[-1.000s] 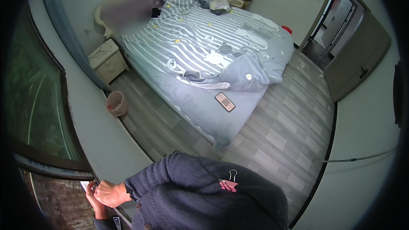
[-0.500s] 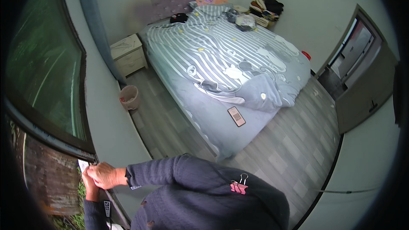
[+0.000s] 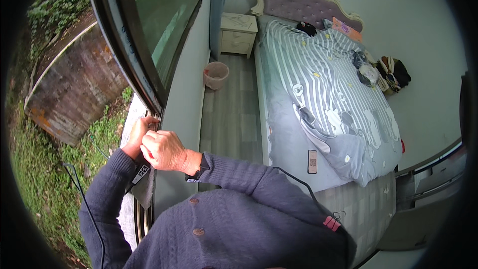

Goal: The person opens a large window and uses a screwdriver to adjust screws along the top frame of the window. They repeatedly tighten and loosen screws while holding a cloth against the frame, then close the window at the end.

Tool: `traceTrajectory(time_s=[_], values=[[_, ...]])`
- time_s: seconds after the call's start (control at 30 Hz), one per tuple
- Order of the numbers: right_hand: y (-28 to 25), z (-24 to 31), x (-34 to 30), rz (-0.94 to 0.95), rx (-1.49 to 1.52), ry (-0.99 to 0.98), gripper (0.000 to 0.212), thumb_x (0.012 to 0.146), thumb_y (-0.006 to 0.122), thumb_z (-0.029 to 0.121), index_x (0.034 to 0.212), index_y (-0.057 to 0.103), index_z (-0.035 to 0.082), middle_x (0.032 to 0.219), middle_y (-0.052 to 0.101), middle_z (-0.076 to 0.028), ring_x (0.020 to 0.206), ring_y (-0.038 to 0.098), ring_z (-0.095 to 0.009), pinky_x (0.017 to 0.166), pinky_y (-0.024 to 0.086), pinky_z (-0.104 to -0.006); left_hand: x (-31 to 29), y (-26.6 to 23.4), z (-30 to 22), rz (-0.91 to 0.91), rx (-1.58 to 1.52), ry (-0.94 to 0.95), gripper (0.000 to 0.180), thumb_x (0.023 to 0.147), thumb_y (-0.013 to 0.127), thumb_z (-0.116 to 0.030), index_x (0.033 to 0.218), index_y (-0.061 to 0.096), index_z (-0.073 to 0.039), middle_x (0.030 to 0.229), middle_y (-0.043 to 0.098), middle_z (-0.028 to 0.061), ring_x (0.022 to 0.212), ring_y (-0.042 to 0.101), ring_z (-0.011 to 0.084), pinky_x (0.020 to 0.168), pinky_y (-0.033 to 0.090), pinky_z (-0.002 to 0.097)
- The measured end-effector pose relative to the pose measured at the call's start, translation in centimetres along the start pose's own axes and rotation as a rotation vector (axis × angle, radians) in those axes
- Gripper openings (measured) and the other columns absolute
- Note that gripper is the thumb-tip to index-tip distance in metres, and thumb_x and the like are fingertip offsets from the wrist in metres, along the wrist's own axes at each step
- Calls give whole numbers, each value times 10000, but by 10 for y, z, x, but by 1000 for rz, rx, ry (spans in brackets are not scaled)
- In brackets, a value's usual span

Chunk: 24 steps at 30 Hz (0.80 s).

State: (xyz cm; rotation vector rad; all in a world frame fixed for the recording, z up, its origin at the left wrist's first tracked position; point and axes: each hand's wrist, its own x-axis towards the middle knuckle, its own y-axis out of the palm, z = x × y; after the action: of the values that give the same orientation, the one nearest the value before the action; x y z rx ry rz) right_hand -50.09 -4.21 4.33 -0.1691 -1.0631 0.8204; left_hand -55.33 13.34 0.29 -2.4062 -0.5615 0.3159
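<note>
At the lower corner of the window sash [image 3: 158, 100], my two hands are close together over the sill. My left hand [image 3: 135, 137], reaching out past the frame, has its fingers bent at the window edge. My right hand [image 3: 167, 150] is closed in a fist against it, its knuckles up. What either one grips is hidden. Below them a greyish piece that looks like cloth [image 3: 144, 195] lies by the window track [image 3: 144, 221]. A strap with a small black-and-white tag [image 3: 141, 173] is at my left wrist.
Outside are grass [image 3: 55, 184] and a rusty curved wall [image 3: 82, 84]. Indoors, a waste bin [image 3: 216, 75] and a nightstand [image 3: 238, 35] stand along the window wall. A phone [image 3: 312, 162] lies on the bed [image 3: 284, 144]. Black cables run by both my arms.
The view has swung toward the window, so more of the outside shows and the bed sits further right. Both hands remain together at the window's lower corner, with my right hand's fist now more visible.
</note>
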Motion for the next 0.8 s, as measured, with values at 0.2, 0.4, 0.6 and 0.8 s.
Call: traceTrajectory(time_s=[0.2, 0.4, 0.6, 0.8], values=[[-8, 10, -4, -18, 1, 31, 143, 801, 654, 129, 730, 551, 60, 707, 582, -121, 597, 613, -312, 563, 501, -423, -4, 10, 4, -128, -8, 32, 191, 829, 635, -50, 1012, 671, -15, 716, 646, 105, 720, 621, 177, 668, 497, 354], [-2, 4, -11, -150, 49, -7, 169, 791, 660, 115, 700, 530, 55, 698, 542, -108, 614, 587, -315, 558, 480, -434, 12, 5, 23, 46, -586, -10, 166, 834, 535, 82, 958, 608, -1, 810, 573, 11, 774, 542, 128, 707, 490, 315], [5, -7, -14, -160, 58, 48, 187, 781, 665, 115, 669, 536, 39, 679, 564, -123, 620, 606, -334, 569, 481, -446, 13, 1, 39, -47, -211, 153, 195, 896, 479, -85, 974, 620, 24, 838, 572, 23, 797, 526, 118, 700, 460, 281], [12, -19, -16, -189, 91, 69, 196, 783, 665, 114, 666, 535, 26, 676, 562, -137, 611, 599, -343, 558, 474, -447, 16, -3, 26, 29, -314, 85, 190, 884, 472, -32, 983, 623, 28, 918, 635, 58, 835, 583, 141, 767, 499, 289]])
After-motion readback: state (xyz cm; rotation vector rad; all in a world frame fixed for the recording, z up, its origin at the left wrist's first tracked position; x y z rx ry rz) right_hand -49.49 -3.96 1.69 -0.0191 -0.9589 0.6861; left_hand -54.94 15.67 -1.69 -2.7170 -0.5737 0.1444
